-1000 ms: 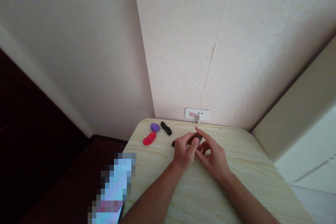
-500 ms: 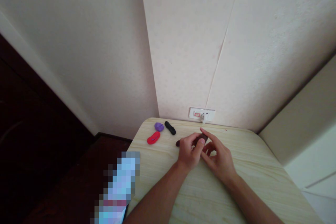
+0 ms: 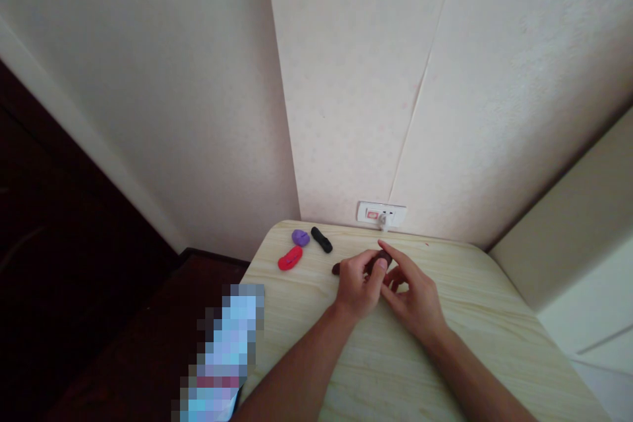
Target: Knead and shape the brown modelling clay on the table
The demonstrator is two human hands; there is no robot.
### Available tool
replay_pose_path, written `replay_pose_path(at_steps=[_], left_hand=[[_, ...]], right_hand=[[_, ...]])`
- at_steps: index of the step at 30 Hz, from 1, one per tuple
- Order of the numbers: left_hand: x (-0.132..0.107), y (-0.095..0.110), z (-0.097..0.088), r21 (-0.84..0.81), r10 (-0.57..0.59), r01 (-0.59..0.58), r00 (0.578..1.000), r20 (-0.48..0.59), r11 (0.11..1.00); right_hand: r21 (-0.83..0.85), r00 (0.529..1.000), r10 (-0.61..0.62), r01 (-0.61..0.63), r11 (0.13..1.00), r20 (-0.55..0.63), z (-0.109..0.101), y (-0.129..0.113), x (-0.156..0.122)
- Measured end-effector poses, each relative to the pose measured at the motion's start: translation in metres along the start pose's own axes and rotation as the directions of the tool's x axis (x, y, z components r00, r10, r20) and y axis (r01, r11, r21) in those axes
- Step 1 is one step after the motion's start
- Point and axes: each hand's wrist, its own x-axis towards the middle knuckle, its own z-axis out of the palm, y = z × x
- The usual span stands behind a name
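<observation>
A piece of dark brown modelling clay (image 3: 384,256) is held above the table between my two hands. My left hand (image 3: 360,283) is closed round it, thumb pressed on its near side. My right hand (image 3: 413,293) cups its right end, with the index finger stretched along the far side and the other fingers curled. Part of the clay is hidden by the fingers. To the left of my left hand another brown end (image 3: 336,269) shows; whether it joins the held piece I cannot tell.
Toward the table's (image 3: 469,316) far left corner lie a purple clay lump (image 3: 300,238), a black clay roll (image 3: 322,240) and a red clay piece (image 3: 290,258). A pixelated screen-like object (image 3: 227,349) is at the left edge. Behind stands a wall with a socket (image 3: 372,214) and plug.
Both hands keep nearly the same hold on the brown clay. The whole view has shifted very slightly; the other clay pieces lie as before.
</observation>
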Motion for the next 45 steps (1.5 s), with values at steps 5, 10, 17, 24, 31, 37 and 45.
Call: replay_pose_path(at_steps=[5, 10, 17, 24, 31, 37, 45], left_hand=[[0.0, 0.001, 0.0, 0.0, 0.003, -0.003, 1.0, -0.004, 1.0], [0.0, 0.0, 0.001, 0.009, 0.006, -0.006, 1.0, 0.004, 1.0], [0.001, 0.004, 0.002, 0.043, 0.021, -0.019, 0.999, -0.027, 0.999], [-0.001, 0.002, 0.0, -0.066, 0.021, -0.023, 0.999, -0.032, 0.998], [0.002, 0.001, -0.001, -0.179, -0.016, 0.023, 0.999, 0.038, 0.984], [0.002, 0.001, 0.0, -0.125, -0.022, 0.026, 0.999, 0.037, 0.992], [0.003, 0.004, -0.001, 0.074, 0.019, -0.02, 1.0, 0.016, 0.997]], right_hand=[[0.013, 1.0, 0.003, -0.003, 1.0, 0.007, -0.001, -0.001, -0.001], [0.015, 1.0, 0.031, -0.031, 0.999, 0.007, -0.002, -0.003, 0.0], [0.017, 1.0, -0.006, 0.006, 1.0, -0.002, 0.0, 0.0, 0.0], [-0.052, 0.993, -0.088, 0.084, 0.995, -0.077, 0.002, -0.004, 0.001], [0.087, 0.988, 0.148, -0.151, 0.985, 0.04, -0.001, -0.012, 0.001], [0.082, 0.996, 0.082, -0.078, 0.994, -0.045, 0.001, -0.01, 0.002], [0.028, 0.992, 0.122, -0.121, 0.992, -0.04, -0.002, -0.007, 0.003]])
